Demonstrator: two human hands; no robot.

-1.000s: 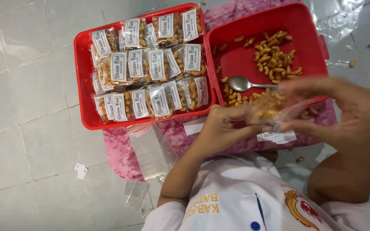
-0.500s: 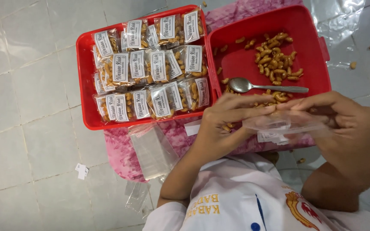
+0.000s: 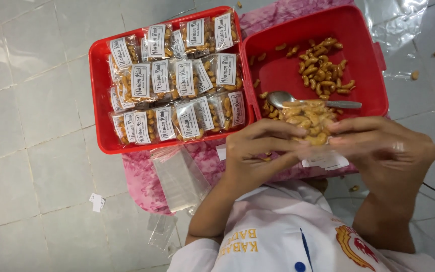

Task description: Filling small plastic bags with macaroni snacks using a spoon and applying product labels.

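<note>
Both hands are closing up a small clear bag of fried snack pieces (image 3: 310,123), so the step in hand looks like sealing a filled packet. The left hand (image 3: 258,156) pinches the bag's left end between fingers and thumb, and the right hand (image 3: 383,153) grips its right end the same way, the bag stretched between them just above the near rim of the open red box (image 3: 363,30). The next move seems to call for a steady, even press along the mouth, keeping the pieces clear of it (a spoon (image 3: 308,100) lies just behind the bag). Finished labelled packets (image 3: 177,80) fill the box's left half, and empty clear bags (image 3: 179,176) lie on the floor near the left hand.
</note>
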